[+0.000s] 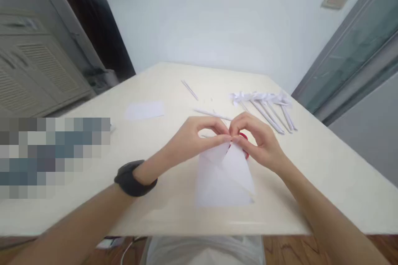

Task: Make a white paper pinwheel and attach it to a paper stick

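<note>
Both hands meet over a white paper sheet (225,178) on the pale table (326,174): the left hand (194,136) and right hand (258,140) pinch its folded top corners together. A red object (244,137) peeks out beneath the right fingers. Paper flowers on rolled stems (267,107) lie beyond, near a loose paper stick (189,90).

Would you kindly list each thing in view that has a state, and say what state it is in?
White sheet: flat on the table, far corners folded in to a point.
Left hand: fingertips pinching the sheet's tip.
Right hand: fingertips pinching the same tip.
Rolled paper sticks: finished, lying in a row at the right.
Small paper piece: lying flat, untouched.
Red object: mostly hidden behind the right hand.
</note>
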A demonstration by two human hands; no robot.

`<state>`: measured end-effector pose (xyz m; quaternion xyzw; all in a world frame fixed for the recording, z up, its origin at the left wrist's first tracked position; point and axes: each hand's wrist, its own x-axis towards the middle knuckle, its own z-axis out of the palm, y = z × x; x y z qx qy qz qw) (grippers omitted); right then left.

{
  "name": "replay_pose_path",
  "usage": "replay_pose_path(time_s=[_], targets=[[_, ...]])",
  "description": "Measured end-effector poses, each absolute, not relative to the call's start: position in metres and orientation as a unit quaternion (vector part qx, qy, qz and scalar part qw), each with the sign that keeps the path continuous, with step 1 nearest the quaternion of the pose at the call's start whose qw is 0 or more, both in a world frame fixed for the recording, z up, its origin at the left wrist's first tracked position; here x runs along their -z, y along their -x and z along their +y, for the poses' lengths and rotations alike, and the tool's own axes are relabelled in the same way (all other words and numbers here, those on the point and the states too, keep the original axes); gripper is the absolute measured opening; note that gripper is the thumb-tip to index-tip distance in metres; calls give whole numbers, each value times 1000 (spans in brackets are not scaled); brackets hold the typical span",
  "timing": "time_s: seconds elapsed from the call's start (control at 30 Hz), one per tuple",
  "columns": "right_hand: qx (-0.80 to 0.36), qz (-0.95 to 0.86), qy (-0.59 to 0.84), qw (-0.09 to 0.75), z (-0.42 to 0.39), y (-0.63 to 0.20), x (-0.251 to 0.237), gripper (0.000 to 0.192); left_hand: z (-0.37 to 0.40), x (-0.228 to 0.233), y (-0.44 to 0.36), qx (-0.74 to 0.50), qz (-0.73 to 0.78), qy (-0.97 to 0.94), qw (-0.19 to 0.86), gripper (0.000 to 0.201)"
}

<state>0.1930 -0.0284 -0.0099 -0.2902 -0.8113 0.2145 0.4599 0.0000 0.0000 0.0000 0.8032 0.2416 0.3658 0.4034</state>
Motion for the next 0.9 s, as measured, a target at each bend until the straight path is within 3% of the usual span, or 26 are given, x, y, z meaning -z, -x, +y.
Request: replay_pose_path(time_s=[0.27,0.9], targets=[[-203,-798,315,473,-30,-191,9,5,-2,1,0,-386,242,-800,391,12],[-255,-796,309,454,-29,-193,8,5,2,4,0,-371,236,-724,531,11]])
